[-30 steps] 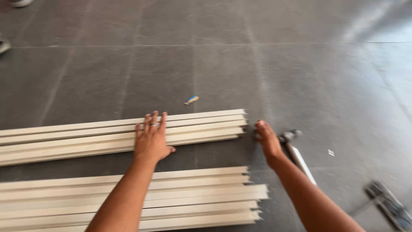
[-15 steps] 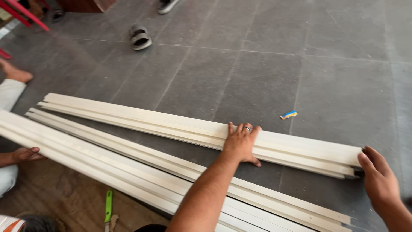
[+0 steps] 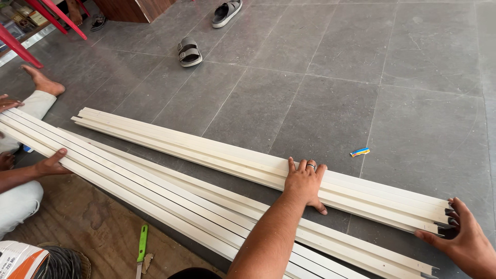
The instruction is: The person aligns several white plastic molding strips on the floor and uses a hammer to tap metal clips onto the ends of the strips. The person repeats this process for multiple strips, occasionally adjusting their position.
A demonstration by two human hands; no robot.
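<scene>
A far bundle of long pale wooden strips [image 3: 206,150] lies on the grey tiled floor. My left hand [image 3: 305,182], with a ring on one finger, presses flat on top of it, fingers spread. My right hand [image 3: 465,238] is cupped against the bundle's right end, palm to the strip ends, without clasping them. A second, longer bundle of strips [image 3: 155,199] lies nearer me, passing under my left forearm.
At the left a seated co-worker rests a hand [image 3: 51,163] on the near bundle, bare foot [image 3: 44,82] out. A green-handled knife [image 3: 141,247] lies on brown sheeting. Sandals [image 3: 189,51] and a small wrapper [image 3: 360,152] lie on the tiles. Red chair legs [image 3: 51,14] stand at the back left.
My view has swung left, and the full length of the strips and the co-worker now show. My left hand stays on the far bundle; my right hand has settled against its end.
</scene>
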